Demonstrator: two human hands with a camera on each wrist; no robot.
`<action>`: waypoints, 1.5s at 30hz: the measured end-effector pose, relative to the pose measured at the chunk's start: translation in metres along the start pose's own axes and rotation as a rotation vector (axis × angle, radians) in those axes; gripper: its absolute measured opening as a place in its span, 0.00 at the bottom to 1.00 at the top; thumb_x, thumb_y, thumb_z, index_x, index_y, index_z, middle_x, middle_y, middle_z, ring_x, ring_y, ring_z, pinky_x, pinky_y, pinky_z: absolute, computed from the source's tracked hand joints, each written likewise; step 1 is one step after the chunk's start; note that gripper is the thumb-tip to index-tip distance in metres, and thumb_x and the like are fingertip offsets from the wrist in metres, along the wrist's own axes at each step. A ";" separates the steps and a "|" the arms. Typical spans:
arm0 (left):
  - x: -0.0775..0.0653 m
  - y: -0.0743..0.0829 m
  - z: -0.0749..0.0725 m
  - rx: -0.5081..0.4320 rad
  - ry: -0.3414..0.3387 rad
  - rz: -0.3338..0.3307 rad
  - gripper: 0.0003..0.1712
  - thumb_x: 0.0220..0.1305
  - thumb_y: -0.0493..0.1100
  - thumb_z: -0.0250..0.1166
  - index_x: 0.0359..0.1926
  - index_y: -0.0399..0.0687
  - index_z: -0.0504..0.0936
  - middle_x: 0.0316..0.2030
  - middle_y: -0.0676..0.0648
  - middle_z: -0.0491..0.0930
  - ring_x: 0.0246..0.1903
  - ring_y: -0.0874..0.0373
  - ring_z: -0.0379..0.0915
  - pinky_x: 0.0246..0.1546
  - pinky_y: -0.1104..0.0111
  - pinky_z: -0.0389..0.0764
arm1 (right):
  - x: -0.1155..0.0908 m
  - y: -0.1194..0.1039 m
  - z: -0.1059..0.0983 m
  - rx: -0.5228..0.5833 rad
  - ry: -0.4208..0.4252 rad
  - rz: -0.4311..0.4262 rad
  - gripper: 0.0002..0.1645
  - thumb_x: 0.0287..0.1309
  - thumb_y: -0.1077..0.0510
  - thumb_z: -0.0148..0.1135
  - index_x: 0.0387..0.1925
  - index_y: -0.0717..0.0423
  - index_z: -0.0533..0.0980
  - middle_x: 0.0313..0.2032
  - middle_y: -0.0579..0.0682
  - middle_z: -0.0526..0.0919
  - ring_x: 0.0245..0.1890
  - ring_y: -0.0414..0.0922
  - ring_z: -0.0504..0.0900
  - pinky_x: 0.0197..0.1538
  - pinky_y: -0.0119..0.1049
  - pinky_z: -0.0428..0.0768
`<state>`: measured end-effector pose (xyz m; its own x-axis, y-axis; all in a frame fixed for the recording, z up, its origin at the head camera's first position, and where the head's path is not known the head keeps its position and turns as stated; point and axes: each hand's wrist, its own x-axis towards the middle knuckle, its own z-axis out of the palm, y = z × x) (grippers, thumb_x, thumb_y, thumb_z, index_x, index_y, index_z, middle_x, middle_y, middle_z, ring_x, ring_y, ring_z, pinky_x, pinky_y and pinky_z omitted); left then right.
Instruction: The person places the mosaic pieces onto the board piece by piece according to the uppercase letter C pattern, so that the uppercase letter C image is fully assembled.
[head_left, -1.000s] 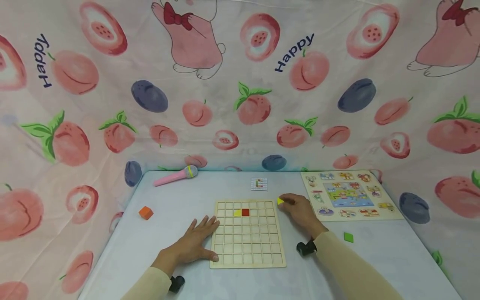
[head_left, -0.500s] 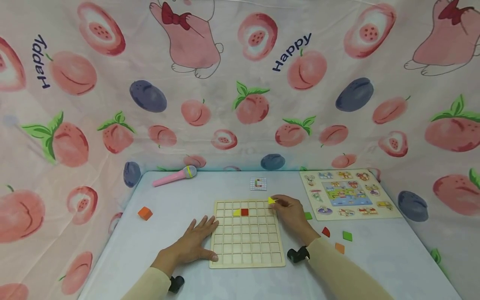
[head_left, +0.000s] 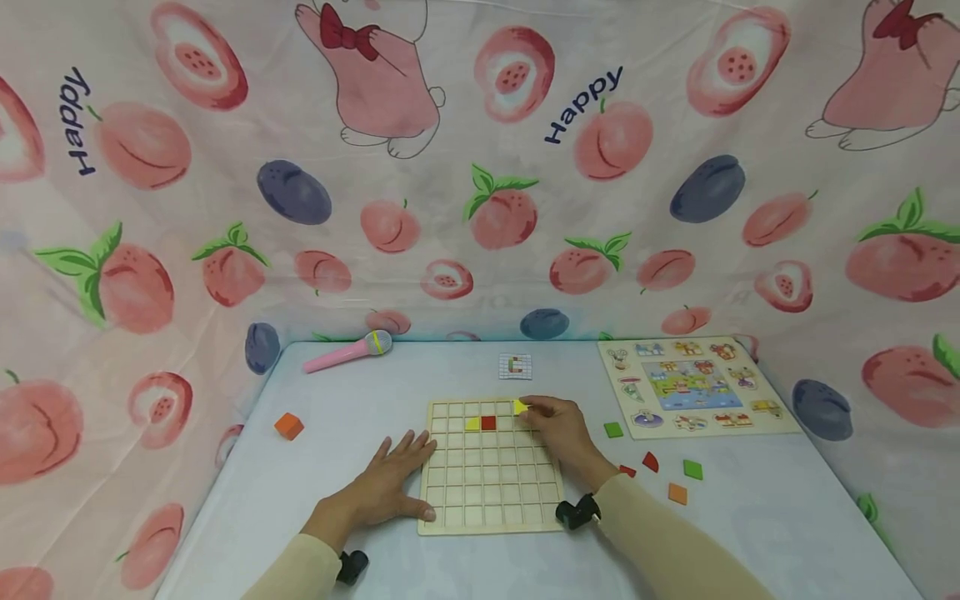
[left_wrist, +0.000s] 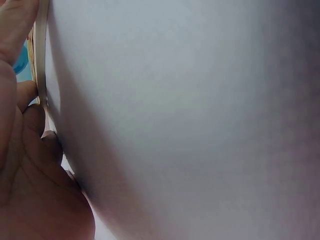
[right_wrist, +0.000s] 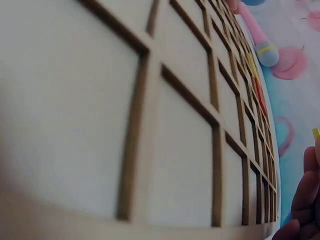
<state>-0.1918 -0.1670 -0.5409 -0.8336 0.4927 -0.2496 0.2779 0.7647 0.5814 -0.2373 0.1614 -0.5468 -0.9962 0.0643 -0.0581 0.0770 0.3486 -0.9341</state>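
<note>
A wooden grid board (head_left: 491, 492) lies flat on the table. Inside its upper rows a yellow tile (head_left: 472, 424) sits directly left of a red square tile (head_left: 488, 423). My left hand (head_left: 381, 486) rests with spread fingers along the board's left edge, its thumb at the lower left corner; the left wrist view shows part of this hand (left_wrist: 42, 185) beside the board's side. With thumb and fingertips, my right hand (head_left: 564, 435) pinches a small yellow piece (head_left: 520, 407) over the board's upper right. Only a sliver of that yellow piece (right_wrist: 316, 133) shows in the right wrist view.
Behind the board lies a small pattern card (head_left: 515, 366). A pink toy microphone (head_left: 345, 353) and an orange block (head_left: 288, 427) are on the left. At right are a picture puzzle board (head_left: 618, 400), green tiles (head_left: 693, 469), an orange tile (head_left: 678, 494) and red pieces (head_left: 651, 462).
My right hand has moved left with the yellow piece, from beside the board to over its upper right cells. Loose tiles behind that arm have come into view. The left hand stays put.
</note>
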 end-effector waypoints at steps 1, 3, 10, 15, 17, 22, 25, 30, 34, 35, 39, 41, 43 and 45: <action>0.000 0.000 0.000 0.001 0.000 0.000 0.66 0.50 0.67 0.80 0.83 0.51 0.58 0.85 0.48 0.48 0.85 0.46 0.34 0.85 0.45 0.29 | 0.000 -0.001 0.002 -0.017 -0.007 0.001 0.15 0.64 0.58 0.73 0.53 0.46 0.89 0.49 0.47 0.90 0.51 0.45 0.81 0.57 0.39 0.81; 0.000 0.000 0.000 0.001 -0.001 0.003 0.66 0.50 0.66 0.80 0.83 0.51 0.58 0.85 0.48 0.48 0.85 0.46 0.34 0.85 0.45 0.29 | -0.001 -0.001 0.007 -0.052 -0.018 -0.013 0.15 0.64 0.57 0.74 0.52 0.46 0.89 0.48 0.46 0.90 0.51 0.45 0.82 0.58 0.43 0.82; 0.000 -0.001 -0.001 -0.005 0.004 0.015 0.66 0.50 0.66 0.80 0.83 0.50 0.58 0.85 0.47 0.48 0.85 0.46 0.34 0.84 0.44 0.29 | -0.001 0.000 0.016 -0.214 -0.065 -0.083 0.16 0.66 0.55 0.72 0.54 0.46 0.88 0.52 0.46 0.90 0.54 0.46 0.84 0.60 0.49 0.85; 0.000 -0.001 0.000 -0.005 0.003 0.018 0.66 0.50 0.66 0.80 0.83 0.50 0.58 0.85 0.47 0.47 0.85 0.46 0.34 0.84 0.44 0.29 | 0.000 0.001 0.019 -0.312 -0.081 -0.106 0.15 0.66 0.57 0.72 0.53 0.47 0.88 0.47 0.46 0.90 0.47 0.44 0.82 0.55 0.46 0.84; 0.000 -0.001 -0.001 -0.007 0.003 0.018 0.66 0.50 0.66 0.80 0.83 0.50 0.59 0.85 0.47 0.48 0.85 0.45 0.34 0.84 0.44 0.29 | 0.000 0.001 0.020 -0.340 -0.081 -0.125 0.14 0.65 0.58 0.72 0.52 0.48 0.89 0.46 0.45 0.90 0.46 0.44 0.82 0.54 0.45 0.83; 0.001 -0.001 0.000 -0.003 0.004 0.016 0.66 0.50 0.66 0.81 0.83 0.50 0.59 0.85 0.47 0.48 0.85 0.46 0.34 0.84 0.44 0.29 | 0.001 0.001 0.022 -0.389 -0.069 -0.168 0.13 0.63 0.59 0.73 0.49 0.49 0.89 0.47 0.46 0.91 0.48 0.45 0.83 0.56 0.45 0.83; 0.001 -0.001 0.000 0.000 0.004 0.015 0.66 0.50 0.66 0.81 0.83 0.50 0.59 0.85 0.47 0.48 0.85 0.46 0.34 0.84 0.44 0.29 | 0.001 0.000 0.023 -0.395 -0.060 -0.171 0.13 0.62 0.60 0.74 0.48 0.51 0.90 0.45 0.47 0.91 0.47 0.46 0.83 0.55 0.46 0.84; 0.001 -0.001 0.000 -0.005 0.003 0.009 0.66 0.49 0.65 0.81 0.83 0.50 0.59 0.85 0.47 0.48 0.85 0.46 0.34 0.84 0.44 0.29 | -0.001 -0.003 0.023 -0.378 -0.065 -0.136 0.12 0.62 0.62 0.74 0.48 0.51 0.90 0.45 0.48 0.90 0.49 0.49 0.83 0.58 0.49 0.83; 0.000 0.000 0.000 -0.016 0.002 0.002 0.66 0.49 0.65 0.81 0.83 0.51 0.59 0.85 0.47 0.48 0.85 0.46 0.34 0.84 0.44 0.28 | -0.001 -0.003 0.023 -0.369 -0.070 -0.140 0.12 0.63 0.62 0.73 0.48 0.51 0.90 0.48 0.49 0.90 0.52 0.51 0.84 0.60 0.51 0.83; 0.000 0.000 0.000 -0.017 0.001 0.000 0.66 0.49 0.65 0.81 0.83 0.51 0.59 0.85 0.48 0.48 0.85 0.46 0.34 0.84 0.44 0.28 | -0.001 -0.003 0.023 -0.372 -0.067 -0.148 0.12 0.62 0.62 0.73 0.47 0.51 0.90 0.47 0.49 0.91 0.52 0.51 0.84 0.60 0.51 0.83; 0.000 0.001 0.000 -0.011 0.001 0.004 0.66 0.49 0.65 0.81 0.83 0.51 0.59 0.85 0.47 0.48 0.85 0.46 0.34 0.84 0.45 0.28 | -0.001 -0.002 0.023 -0.361 -0.056 -0.161 0.11 0.61 0.62 0.74 0.46 0.52 0.90 0.45 0.49 0.91 0.50 0.51 0.84 0.57 0.50 0.84; 0.000 0.001 0.000 -0.013 -0.001 0.004 0.66 0.50 0.65 0.81 0.83 0.51 0.59 0.85 0.47 0.48 0.85 0.45 0.34 0.84 0.45 0.28 | -0.001 -0.002 0.023 -0.358 -0.055 -0.165 0.12 0.61 0.62 0.74 0.46 0.51 0.90 0.45 0.48 0.91 0.50 0.50 0.84 0.56 0.49 0.84; 0.000 0.001 0.000 -0.019 -0.003 0.003 0.66 0.50 0.65 0.81 0.83 0.51 0.58 0.85 0.47 0.47 0.85 0.45 0.34 0.84 0.45 0.27 | -0.001 -0.003 0.023 -0.347 -0.060 -0.161 0.13 0.61 0.62 0.75 0.47 0.51 0.90 0.45 0.48 0.90 0.49 0.49 0.84 0.55 0.48 0.84; 0.000 0.000 -0.001 -0.019 -0.005 0.000 0.66 0.50 0.65 0.81 0.83 0.51 0.58 0.85 0.47 0.47 0.85 0.45 0.33 0.84 0.44 0.27 | -0.001 -0.003 0.022 -0.326 -0.067 -0.155 0.14 0.60 0.63 0.75 0.48 0.52 0.89 0.45 0.48 0.89 0.47 0.47 0.83 0.53 0.46 0.84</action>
<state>-0.1919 -0.1670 -0.5402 -0.8310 0.4951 -0.2537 0.2686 0.7565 0.5963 -0.2378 0.1394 -0.5520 -0.9966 -0.0705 0.0418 -0.0770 0.6299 -0.7729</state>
